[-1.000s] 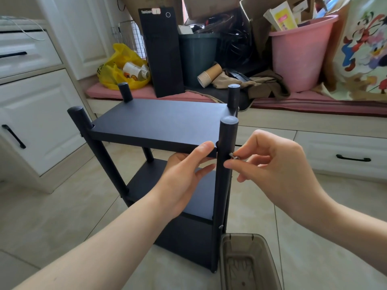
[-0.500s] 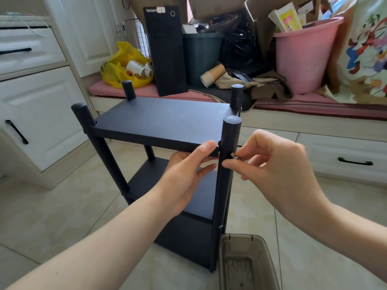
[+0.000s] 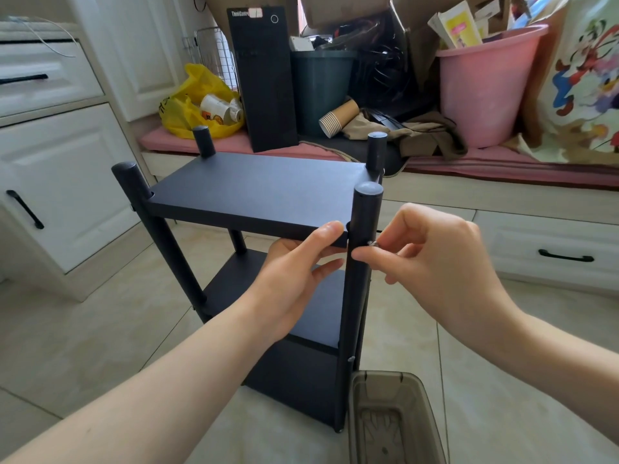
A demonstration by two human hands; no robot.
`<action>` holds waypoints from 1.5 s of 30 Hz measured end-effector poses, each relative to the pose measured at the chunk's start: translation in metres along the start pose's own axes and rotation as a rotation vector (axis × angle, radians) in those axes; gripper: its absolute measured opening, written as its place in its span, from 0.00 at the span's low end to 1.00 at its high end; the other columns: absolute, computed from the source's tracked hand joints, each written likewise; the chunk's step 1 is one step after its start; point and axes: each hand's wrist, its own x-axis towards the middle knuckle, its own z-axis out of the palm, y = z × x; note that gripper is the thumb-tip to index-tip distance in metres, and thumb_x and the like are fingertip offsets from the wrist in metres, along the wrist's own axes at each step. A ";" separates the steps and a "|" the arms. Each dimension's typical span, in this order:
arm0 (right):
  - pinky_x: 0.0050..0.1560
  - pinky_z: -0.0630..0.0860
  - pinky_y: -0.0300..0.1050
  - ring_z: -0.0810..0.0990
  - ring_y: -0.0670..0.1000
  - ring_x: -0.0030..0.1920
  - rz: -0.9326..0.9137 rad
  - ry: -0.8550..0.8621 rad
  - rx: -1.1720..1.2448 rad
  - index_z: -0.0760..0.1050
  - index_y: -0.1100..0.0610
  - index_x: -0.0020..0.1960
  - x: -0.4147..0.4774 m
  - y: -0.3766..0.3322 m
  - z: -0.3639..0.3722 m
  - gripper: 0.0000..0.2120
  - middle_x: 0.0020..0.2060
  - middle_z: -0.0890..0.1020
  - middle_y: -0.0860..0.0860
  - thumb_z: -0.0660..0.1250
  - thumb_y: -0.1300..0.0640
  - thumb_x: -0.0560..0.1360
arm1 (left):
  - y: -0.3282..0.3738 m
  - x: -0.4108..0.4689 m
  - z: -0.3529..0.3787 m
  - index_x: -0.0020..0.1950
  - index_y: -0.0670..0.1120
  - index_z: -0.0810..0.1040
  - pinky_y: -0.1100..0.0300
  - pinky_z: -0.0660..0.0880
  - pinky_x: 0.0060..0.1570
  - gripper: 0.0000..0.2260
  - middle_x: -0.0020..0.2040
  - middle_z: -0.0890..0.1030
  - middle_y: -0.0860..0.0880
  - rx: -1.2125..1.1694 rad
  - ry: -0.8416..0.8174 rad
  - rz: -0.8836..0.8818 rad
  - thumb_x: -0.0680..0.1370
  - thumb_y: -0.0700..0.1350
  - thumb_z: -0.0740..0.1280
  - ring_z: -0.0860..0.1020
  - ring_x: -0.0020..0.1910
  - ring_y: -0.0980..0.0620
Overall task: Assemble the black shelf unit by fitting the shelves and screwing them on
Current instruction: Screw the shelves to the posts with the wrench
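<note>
The black shelf unit [image 3: 254, 192] stands upright on the tiled floor, with a top shelf, a lower shelf [image 3: 321, 306] and four round posts. My left hand [image 3: 294, 272] grips the front edge of the top shelf from below, thumb on top, right beside the near right post [image 3: 361, 262]. My right hand [image 3: 432, 259] pinches a small silver screw [image 3: 372, 243] against the right side of that post, level with the top shelf. Another screw head [image 3: 351, 359] shows lower on the same post.
A translucent brown plastic bin [image 3: 392, 420] stands on the floor just right of the shelf's near foot. White cabinets [image 3: 60, 182] line the left. Behind, a cushioned bench holds a black computer tower [image 3: 264, 78], a pink bucket [image 3: 482, 88] and a yellow bag [image 3: 197, 102].
Both hands keep their places; my right fingers have shifted slightly on the screw at the post. The view has drifted a little.
</note>
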 end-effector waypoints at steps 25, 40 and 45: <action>0.38 0.81 0.52 0.81 0.47 0.26 -0.059 -0.088 0.105 0.78 0.50 0.40 -0.005 0.005 -0.004 0.04 0.28 0.83 0.46 0.70 0.54 0.75 | 0.000 0.006 -0.002 0.53 0.46 0.85 0.49 0.76 0.65 0.12 0.56 0.86 0.44 -0.065 -0.023 -0.005 0.79 0.52 0.68 0.84 0.57 0.48; 0.35 0.82 0.44 0.83 0.50 0.32 -0.063 -0.160 0.176 0.69 0.39 0.64 0.005 0.010 -0.008 0.22 0.42 0.82 0.42 0.72 0.53 0.74 | 0.002 0.007 -0.002 0.66 0.33 0.77 0.57 0.79 0.59 0.29 0.58 0.85 0.41 -0.117 -0.042 -0.019 0.77 0.57 0.67 0.84 0.57 0.46; 0.43 0.82 0.42 0.81 0.49 0.40 -0.159 -0.310 0.142 0.56 0.25 0.71 0.013 0.008 -0.010 0.36 0.44 0.75 0.41 0.68 0.58 0.78 | 0.002 0.007 0.000 0.66 0.32 0.76 0.56 0.79 0.58 0.30 0.57 0.85 0.41 -0.123 -0.023 -0.011 0.77 0.57 0.67 0.84 0.56 0.46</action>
